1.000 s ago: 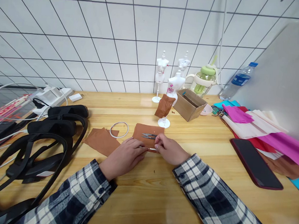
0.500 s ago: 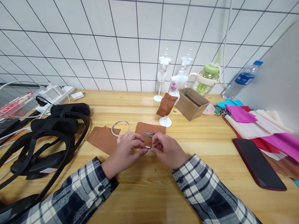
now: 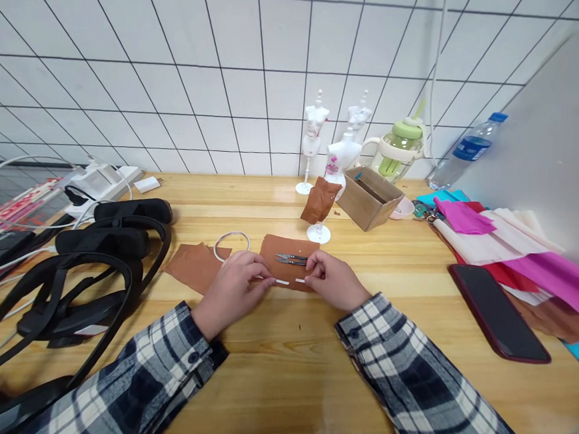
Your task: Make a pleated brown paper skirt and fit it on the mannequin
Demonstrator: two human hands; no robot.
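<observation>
A brown fabric piece (image 3: 287,245) lies on the wooden table, with thread snips (image 3: 290,260) resting across it. Along its near edge run short white strips (image 3: 282,282). My left hand (image 3: 238,286) is closed at the left end of that edge, thumb and forefinger pinched together on it. At the right end, my right hand (image 3: 333,280) pinches the same edge, beside the snips' handles. Its fingertips partly hide the fabric corner. Left of the piece, a second brown fabric scrap (image 3: 193,266) lies partly under a pale ring (image 3: 233,234).
White mini mannequins (image 3: 341,157) stand behind, one with brown cloth (image 3: 321,201). Near them are a cardboard box (image 3: 370,207) and a green-lidded cup (image 3: 400,149). A phone (image 3: 500,314) and colored fabrics (image 3: 531,263) lie right; a black headset (image 3: 98,282) sits left.
My hands have moved apart from the middle of the near edge, left hand to the left, right hand to the right. More of the white strips now shows between them.
</observation>
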